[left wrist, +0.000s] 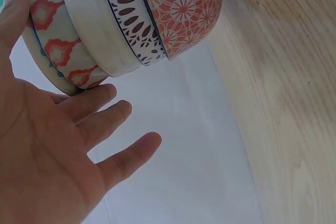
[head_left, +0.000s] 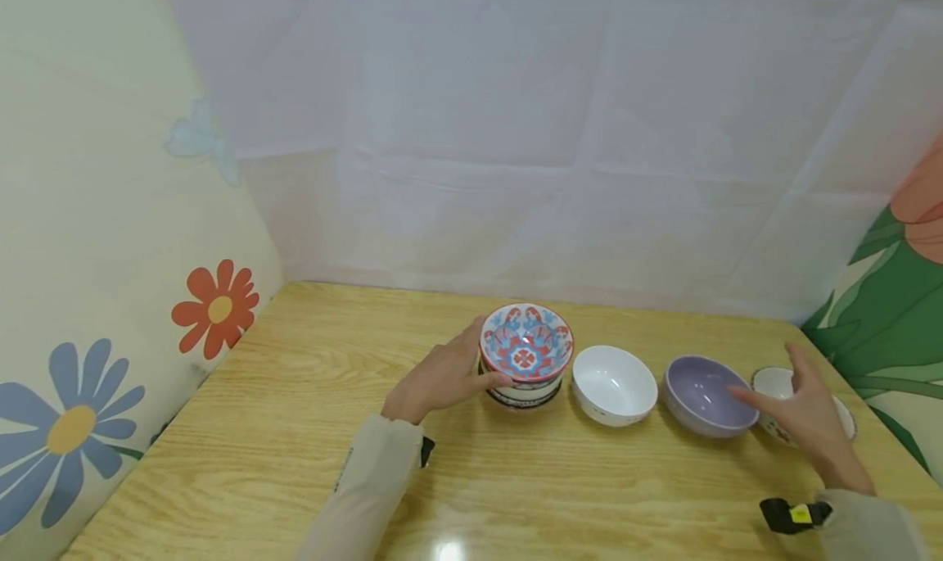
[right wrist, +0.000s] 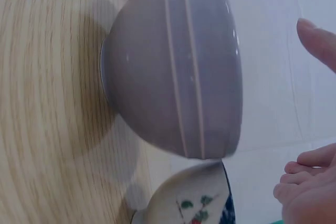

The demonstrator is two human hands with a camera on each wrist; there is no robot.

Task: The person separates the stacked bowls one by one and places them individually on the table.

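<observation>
My left hand (head_left: 445, 373) holds the top bowl (head_left: 526, 341) of a stack, thumb in front and fingers round its far side. That bowl is red and blue inside; the left wrist view shows red motifs outside. Below it are a plain white band, a dark-patterned band and an orange floral bowl (left wrist: 184, 9). My right hand (head_left: 810, 413) hovers with thumb and fingers spread, touching nothing visible. It is nearest a purple bowl (head_left: 707, 393) and a white bowl with painted flowers (right wrist: 194, 198), which it partly hides in the head view.
A white bowl (head_left: 615, 385) stands between the stack and the purple bowl. All sit on a wood-grain table (head_left: 309, 430). A white cloth (head_left: 479, 135) hangs behind, with flower-printed cloth (head_left: 110, 242) at the sides.
</observation>
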